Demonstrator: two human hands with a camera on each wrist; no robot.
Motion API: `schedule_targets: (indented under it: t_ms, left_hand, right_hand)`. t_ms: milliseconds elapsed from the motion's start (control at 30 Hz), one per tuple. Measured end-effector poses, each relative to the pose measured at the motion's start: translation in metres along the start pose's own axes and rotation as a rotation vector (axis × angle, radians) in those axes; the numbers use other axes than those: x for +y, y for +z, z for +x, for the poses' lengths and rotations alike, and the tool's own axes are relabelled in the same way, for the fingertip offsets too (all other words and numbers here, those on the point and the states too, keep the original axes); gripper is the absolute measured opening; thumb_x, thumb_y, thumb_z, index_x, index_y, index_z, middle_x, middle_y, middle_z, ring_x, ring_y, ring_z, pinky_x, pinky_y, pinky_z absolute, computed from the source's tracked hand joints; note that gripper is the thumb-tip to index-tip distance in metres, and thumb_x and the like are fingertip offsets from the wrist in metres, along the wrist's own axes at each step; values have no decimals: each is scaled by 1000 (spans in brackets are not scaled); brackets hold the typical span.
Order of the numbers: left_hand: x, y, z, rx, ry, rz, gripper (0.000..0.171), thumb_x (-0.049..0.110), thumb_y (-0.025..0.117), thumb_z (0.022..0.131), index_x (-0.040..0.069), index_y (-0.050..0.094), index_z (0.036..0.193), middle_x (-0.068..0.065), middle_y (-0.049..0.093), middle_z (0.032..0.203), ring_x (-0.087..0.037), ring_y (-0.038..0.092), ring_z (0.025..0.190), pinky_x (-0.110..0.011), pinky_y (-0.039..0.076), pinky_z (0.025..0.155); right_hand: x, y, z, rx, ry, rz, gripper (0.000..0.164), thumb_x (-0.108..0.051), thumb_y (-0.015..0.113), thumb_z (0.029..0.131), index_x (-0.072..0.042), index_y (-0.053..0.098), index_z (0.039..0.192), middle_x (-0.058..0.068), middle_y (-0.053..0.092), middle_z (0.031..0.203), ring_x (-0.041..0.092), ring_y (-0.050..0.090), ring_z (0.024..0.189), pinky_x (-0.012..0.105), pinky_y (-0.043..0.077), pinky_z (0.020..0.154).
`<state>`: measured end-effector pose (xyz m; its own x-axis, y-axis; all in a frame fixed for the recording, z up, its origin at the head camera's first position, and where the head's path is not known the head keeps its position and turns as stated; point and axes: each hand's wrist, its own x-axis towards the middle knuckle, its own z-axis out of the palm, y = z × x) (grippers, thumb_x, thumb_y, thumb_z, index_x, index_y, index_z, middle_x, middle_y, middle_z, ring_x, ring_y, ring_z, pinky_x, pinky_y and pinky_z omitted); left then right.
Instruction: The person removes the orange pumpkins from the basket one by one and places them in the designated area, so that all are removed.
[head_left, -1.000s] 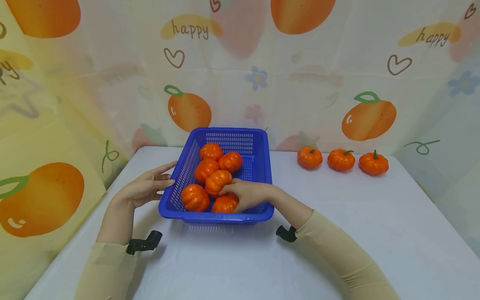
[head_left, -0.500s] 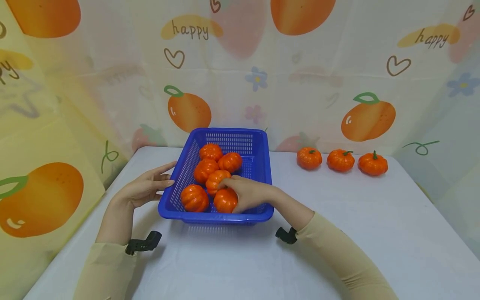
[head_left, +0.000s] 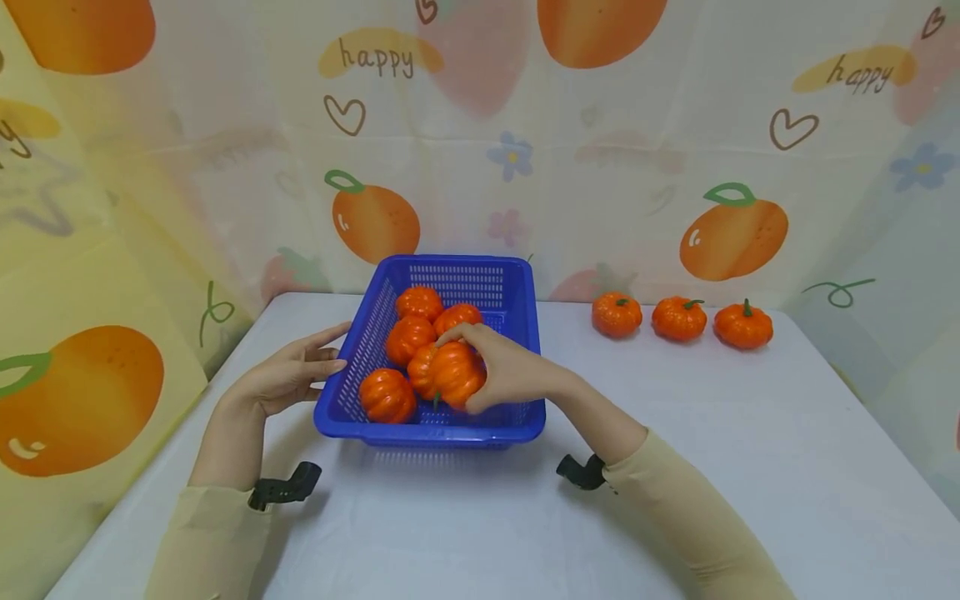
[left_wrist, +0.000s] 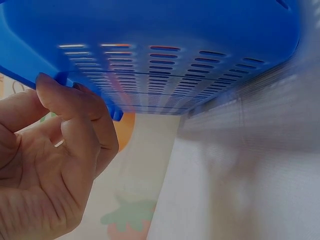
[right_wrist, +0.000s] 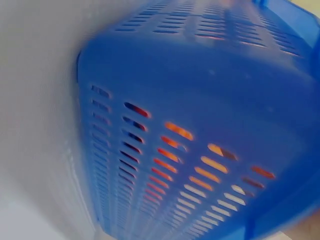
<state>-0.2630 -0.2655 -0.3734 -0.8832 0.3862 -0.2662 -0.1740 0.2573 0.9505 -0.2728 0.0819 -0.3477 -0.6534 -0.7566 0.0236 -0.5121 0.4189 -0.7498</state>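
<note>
A blue plastic basket (head_left: 457, 434) with slotted walls stands on the table, several small orange pumpkins inside it. My right hand (head_left: 513, 367) grips one pumpkin (head_left: 460, 375) between thumb and fingers, raised above the basket floor. Behind it another pumpkin (head_left: 422, 372) is partly covered. One more pumpkin (head_left: 387, 396) lies at the near left corner. My left hand (head_left: 288, 375) holds the basket's left rim; in the left wrist view its curled fingers (left_wrist: 75, 107) meet the rim. From the right wrist, the basket's slotted wall (right_wrist: 200, 100) fills the view and hides the right hand's grip.
Three pumpkins with green stems stand in a row at the back right: a left one (head_left: 617, 315), a middle one (head_left: 678, 319) and a right one (head_left: 743, 326). A patterned curtain (head_left: 600, 183) hangs behind the white-covered table (head_left: 420, 533).
The right hand has raised a pumpkin from the near part of the basket, lifting it up in front of its neighbour. The left hand has stayed at the rim.
</note>
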Motion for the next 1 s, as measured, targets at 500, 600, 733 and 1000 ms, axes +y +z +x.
schedule_targets:
  t_ms: [500,600,733,1000]
  left_hand:
    - [2,1,-2,4,2,-7,77,20,53,102,18,3,161,4,56,110,-8,64,95,-33,57,87]
    - [0,2,-3,2,-6,-7,77,20,53,102,19,3,160,4,56,111,-8,64,95,-33,57,86]
    - [-1,3,-2,1,-8,-5,77,21,53,102,19,4,160,3,55,112,-9,64,96,-32,57,86]
    - [0,1,-1,13,-9,11,77,20,54,101,18,5,161,3,55,110,-9,64,95,-33,57,87]
  right_hand:
    - [14,-30,-40,168,49,215,78,-16,79,70,-19,37,136,7,52,132,24,52,122,49,46,107]
    - [20,-34,-47,197,55,266,77,-13,77,71,-16,37,137,8,51,136,27,49,128,51,45,109]
    - [26,-43,-56,241,66,288,80,-9,77,72,-14,34,140,10,45,143,33,47,133,51,47,107]
    - [40,-67,-72,343,83,277,83,-2,77,73,-14,37,144,12,44,145,32,49,128,39,54,97]
